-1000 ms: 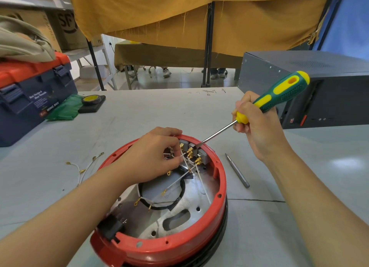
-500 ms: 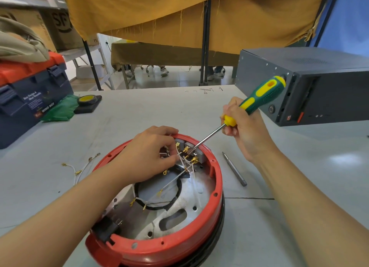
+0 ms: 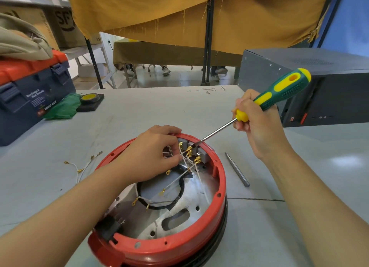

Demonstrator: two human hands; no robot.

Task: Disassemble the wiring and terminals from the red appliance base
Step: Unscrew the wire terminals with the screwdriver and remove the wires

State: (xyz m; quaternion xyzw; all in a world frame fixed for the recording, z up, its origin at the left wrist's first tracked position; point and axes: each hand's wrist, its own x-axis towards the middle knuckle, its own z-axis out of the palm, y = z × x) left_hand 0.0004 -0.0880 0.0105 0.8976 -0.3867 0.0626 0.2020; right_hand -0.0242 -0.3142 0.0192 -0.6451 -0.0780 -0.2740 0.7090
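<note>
The round red appliance base (image 3: 220, 189) lies open side up at the table's near middle. Grey terminal blocks (image 3: 201, 153) with brass connectors sit at its far inner rim, with white wires (image 3: 179, 179) trailing from them across the metal plate. My left hand (image 3: 153, 155) reaches into the base and pinches the wires beside the terminals. My right hand (image 3: 257, 125) grips a green and yellow screwdriver (image 3: 279, 95). Its tip rests on the terminal blocks.
Loose white wires with brass lugs (image 3: 83, 165) lie left of the base. A grey metal bit (image 3: 237, 170) lies to its right. A dark computer case (image 3: 319, 87) stands at the right, a blue and orange toolbox (image 3: 30, 95) at the left, with yellow tape (image 3: 88, 98) near it.
The screwdriver handle dropped lower and then rose again, with its tip kept at the terminals. My left hand has stayed on the wires.
</note>
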